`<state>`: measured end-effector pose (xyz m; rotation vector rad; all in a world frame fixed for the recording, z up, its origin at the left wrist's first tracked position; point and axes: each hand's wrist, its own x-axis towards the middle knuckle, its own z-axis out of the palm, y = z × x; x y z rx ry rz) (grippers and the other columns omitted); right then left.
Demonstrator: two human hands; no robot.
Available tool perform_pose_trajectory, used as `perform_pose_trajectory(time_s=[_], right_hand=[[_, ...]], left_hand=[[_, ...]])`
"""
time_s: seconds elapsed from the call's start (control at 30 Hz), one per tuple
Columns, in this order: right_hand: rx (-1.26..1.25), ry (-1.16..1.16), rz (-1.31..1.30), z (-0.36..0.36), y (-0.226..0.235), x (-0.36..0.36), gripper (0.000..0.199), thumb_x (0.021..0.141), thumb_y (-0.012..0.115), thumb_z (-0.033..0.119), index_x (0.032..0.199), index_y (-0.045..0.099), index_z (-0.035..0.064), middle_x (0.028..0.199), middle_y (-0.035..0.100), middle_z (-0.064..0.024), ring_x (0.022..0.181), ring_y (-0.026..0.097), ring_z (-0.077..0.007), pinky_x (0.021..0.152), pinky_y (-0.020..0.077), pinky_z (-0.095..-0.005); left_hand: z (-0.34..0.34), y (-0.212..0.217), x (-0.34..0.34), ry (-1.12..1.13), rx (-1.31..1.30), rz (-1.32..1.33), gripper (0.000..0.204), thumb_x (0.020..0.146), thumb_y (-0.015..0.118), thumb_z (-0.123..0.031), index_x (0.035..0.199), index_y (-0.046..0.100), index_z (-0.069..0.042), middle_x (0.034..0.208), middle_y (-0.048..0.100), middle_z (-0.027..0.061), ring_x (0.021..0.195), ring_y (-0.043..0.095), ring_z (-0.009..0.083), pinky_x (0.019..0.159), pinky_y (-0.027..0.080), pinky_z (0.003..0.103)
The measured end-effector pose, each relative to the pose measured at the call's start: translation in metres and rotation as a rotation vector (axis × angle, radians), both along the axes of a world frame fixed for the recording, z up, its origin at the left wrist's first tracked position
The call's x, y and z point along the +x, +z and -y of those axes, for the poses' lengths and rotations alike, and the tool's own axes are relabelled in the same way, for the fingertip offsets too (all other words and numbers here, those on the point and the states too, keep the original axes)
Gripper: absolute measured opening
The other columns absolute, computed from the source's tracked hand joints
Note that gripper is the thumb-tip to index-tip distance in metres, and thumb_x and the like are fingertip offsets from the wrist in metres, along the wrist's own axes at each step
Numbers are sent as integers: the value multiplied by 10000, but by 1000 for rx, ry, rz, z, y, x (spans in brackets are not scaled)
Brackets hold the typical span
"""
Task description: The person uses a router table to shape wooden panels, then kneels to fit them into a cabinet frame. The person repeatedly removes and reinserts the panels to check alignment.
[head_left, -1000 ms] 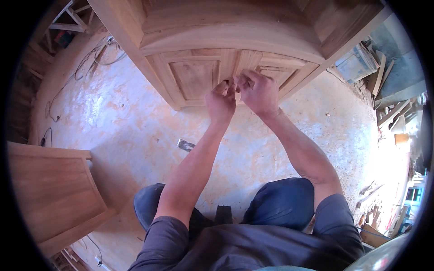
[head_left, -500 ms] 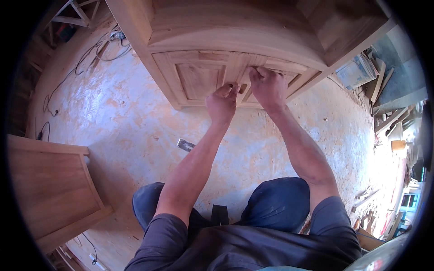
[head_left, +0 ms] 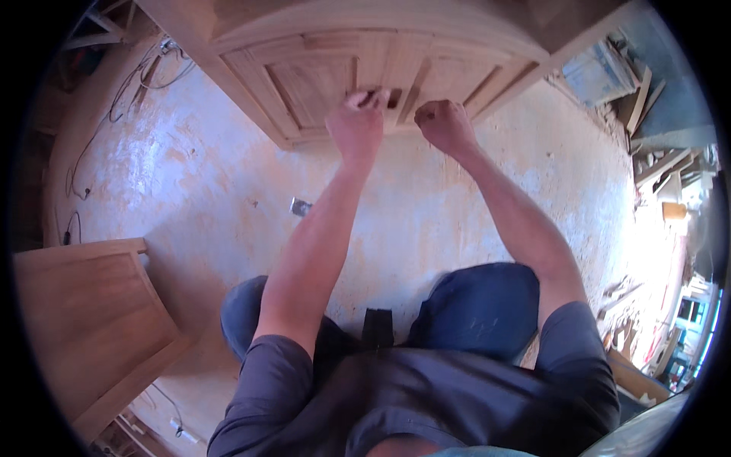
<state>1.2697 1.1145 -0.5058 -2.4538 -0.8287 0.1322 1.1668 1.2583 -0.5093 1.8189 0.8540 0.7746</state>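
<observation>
A pale wooden cabinet point(head_left: 487, 24) stands in front of me, with a framed panel door front point(head_left: 312, 84) low on its face. Near the middle of that front is a small dark slot point(head_left: 394, 98). Just left of the slot my left hand point(head_left: 356, 129) is at the wood, its fingers curled; what they grip, if anything, does not show. To the right, my right hand point(head_left: 449, 128) is closed in a pinch in front of the door front's lower part. Anything inside it is hidden, and I cannot tell whether it touches the wood.
A flat metal-coloured piece point(head_left: 300, 206) lies on the stained floor by my left forearm. At left stands another wooden cabinet piece point(head_left: 91, 320). Cables point(head_left: 122, 103) trail across the far left floor. Wood offcuts point(head_left: 647, 99) and a bluish bucket point(head_left: 601, 72) are at far right.
The view has shifted, so the cabinet appears higher. My right hand has come down from the upper part of the door front, nearer to me. My left hand stays beside the slot.
</observation>
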Motion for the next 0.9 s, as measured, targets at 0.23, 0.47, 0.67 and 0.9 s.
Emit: perform_pose_trajectory(time_s=[0.23, 0.47, 0.67, 0.9], right_hand=[[-347, 171, -141, 29, -47, 20, 174, 798, 621, 155, 842, 742, 38, 974, 719, -224, 983, 682, -421, 859, 549, -502], [-306, 163, -171, 36, -54, 35, 195, 793, 635, 169, 869, 727, 16, 969, 717, -213, 994, 678, -411, 887, 548, -467], [103, 136, 103, 22, -57, 30, 241, 902, 605, 125, 1103, 722, 65, 1125, 710, -194, 1067, 668, -390, 913, 541, -455], [605, 238, 798, -6, 92, -32, 295, 847, 642, -20, 1132, 707, 17, 1099, 717, -136, 1012, 667, -375, 899, 528, -457]], left_hand=[[-14, -16, 2, -151, -208, 46, 329, 902, 793, -226, 1031, 753, 74, 784, 742, 66, 693, 664, 118, 648, 515, 260], [-34, -24, -6, -240, -74, 108, 182, 899, 712, -160, 958, 762, 4, 720, 716, 49, 648, 616, 105, 611, 483, 293], [-28, -17, -22, -332, 148, -77, 158, 884, 662, -122, 1004, 760, -94, 956, 760, 95, 912, 724, 164, 809, 548, 317], [-14, 71, -44, -11, 640, 485, 224, 818, 661, -5, 1039, 697, -18, 972, 695, 136, 947, 649, 335, 807, 536, 417]])
